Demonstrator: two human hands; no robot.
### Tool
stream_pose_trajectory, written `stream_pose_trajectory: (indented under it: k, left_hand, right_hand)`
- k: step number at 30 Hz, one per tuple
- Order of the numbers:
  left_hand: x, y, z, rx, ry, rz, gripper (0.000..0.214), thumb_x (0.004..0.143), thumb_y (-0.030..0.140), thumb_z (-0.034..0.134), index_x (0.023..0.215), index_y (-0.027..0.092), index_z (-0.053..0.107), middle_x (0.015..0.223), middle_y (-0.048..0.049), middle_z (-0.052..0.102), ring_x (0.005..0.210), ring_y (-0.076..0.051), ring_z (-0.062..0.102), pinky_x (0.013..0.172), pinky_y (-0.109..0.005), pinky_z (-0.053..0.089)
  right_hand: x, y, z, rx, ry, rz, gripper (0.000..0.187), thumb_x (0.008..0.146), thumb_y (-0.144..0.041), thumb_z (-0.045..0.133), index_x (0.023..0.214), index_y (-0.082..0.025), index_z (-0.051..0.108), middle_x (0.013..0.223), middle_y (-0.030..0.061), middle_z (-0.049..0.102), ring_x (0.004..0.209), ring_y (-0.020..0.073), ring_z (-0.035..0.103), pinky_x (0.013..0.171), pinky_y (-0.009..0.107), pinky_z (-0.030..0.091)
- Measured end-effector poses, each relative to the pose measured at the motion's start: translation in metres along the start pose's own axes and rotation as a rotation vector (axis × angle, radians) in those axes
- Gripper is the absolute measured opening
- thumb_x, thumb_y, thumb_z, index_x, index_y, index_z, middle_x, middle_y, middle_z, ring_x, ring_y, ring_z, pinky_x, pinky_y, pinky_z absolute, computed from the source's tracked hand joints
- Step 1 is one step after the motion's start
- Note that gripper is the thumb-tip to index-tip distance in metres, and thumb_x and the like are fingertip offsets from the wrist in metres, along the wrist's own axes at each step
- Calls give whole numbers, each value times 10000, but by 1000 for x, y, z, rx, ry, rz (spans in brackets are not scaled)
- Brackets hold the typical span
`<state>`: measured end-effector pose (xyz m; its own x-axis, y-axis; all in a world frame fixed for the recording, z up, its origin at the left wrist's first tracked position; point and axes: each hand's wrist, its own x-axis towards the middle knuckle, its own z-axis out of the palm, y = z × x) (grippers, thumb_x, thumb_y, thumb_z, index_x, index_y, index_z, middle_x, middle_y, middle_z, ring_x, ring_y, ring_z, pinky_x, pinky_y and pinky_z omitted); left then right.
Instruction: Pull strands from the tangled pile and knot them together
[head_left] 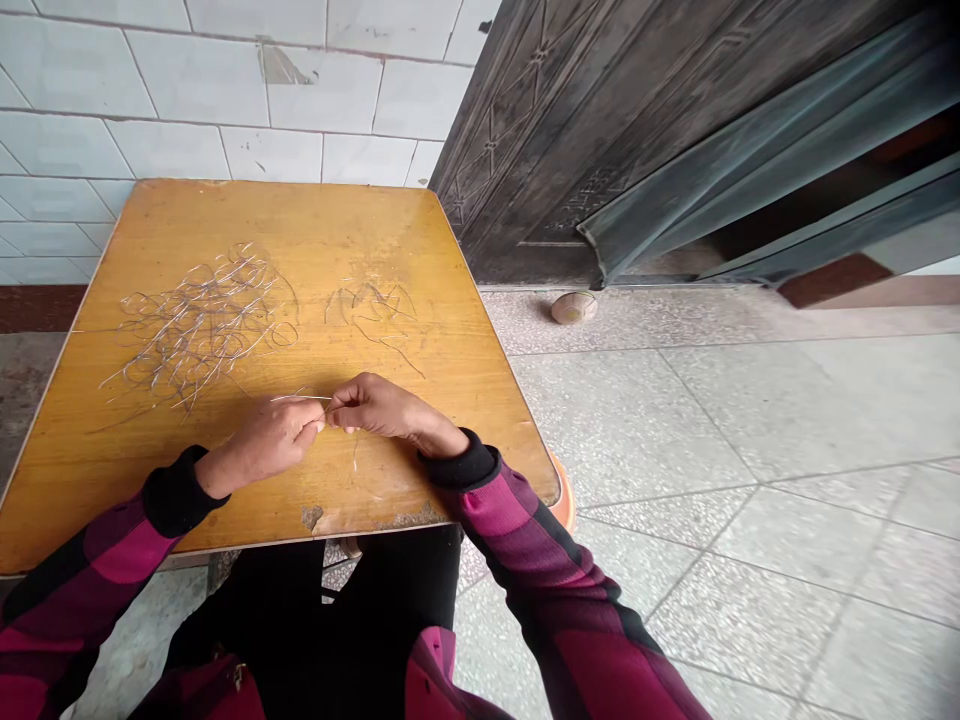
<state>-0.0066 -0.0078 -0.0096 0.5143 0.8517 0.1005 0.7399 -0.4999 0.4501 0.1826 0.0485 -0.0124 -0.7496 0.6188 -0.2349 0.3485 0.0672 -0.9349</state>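
Observation:
My left hand (271,440) and my right hand (379,405) meet over the near middle of a worn wooden table (315,225). Both are closed in a pinch on one thin pale wire strand (300,398), which sticks out to the left above my left hand. A large tangled pile of thin wire strands (199,325) lies on the table's left half, just beyond my left hand. A smaller loose bunch of strands (373,308) lies beyond my right hand.
The table stands against a white tiled wall (225,90). A dark metal door (637,130) is to the right, with a small round object (574,307) on the speckled floor (750,450) at its foot. An orange rim (564,495) shows under the table's right corner.

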Motion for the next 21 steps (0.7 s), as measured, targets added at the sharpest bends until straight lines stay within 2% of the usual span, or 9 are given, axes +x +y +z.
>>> stream_pose_trajectory:
  k: [4,8,14,17,21]
  left_hand:
    - [2,0,-3,-68,2,-29,235,826,179,466,595,194,502,600,-18,557,575,-151,480,580,-279,311]
    - [4,-1,-8,-240,-5,-88,225,810,187,474,591,191,527,567,2,550,542,-128,479,560,-253,329]
    - [4,-10,-10,-605,52,-335,202,799,276,511,619,184,527,498,44,486,412,-97,487,459,-221,365]
    - [5,-13,-8,-763,98,-421,179,776,297,544,642,178,541,513,44,498,394,-86,474,426,-216,381]
    - [7,-13,-5,-996,124,-451,206,754,293,579,597,171,524,497,44,477,400,-69,428,416,-203,377]
  right_hand:
    - [-1,2,-1,-7,7,-24,136,737,-223,574,657,-149,655,546,-59,552,535,60,452,576,222,326]
    - [1,7,0,104,46,-4,114,728,-226,607,681,-142,667,551,-50,577,536,67,487,566,221,352]
    - [2,10,-8,421,222,-2,173,720,-302,716,734,-131,693,630,-9,645,541,58,520,510,197,385]
    - [0,9,-12,558,214,23,231,691,-323,767,808,-132,711,691,5,673,547,52,537,470,175,390]
    - [1,8,-10,697,165,27,300,630,-270,826,880,-148,715,720,-4,689,556,47,569,494,165,448]
